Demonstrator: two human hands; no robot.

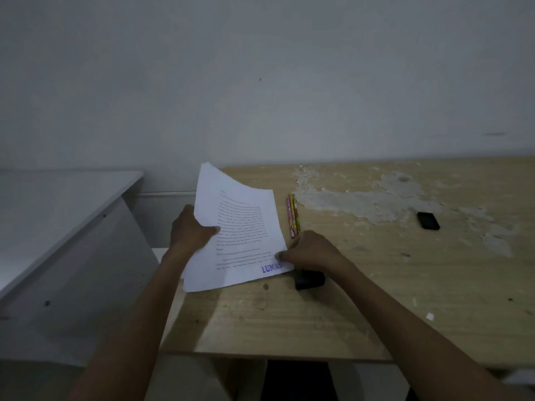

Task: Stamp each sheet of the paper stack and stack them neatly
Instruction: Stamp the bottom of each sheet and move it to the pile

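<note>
Holding the stamped paper sheets (237, 227) raised over the tabletop's (376, 285) left edge, left hand (189, 227) gripping their side and right hand (309, 250) pinching the corner, I risk smearing the fresh blue stamp mark (270, 268).

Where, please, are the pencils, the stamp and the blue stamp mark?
pencils (293, 215), head view, middle of the bundle
stamp (309, 280), head view, its dark body
blue stamp mark (271, 268), head view, on the letters
</note>
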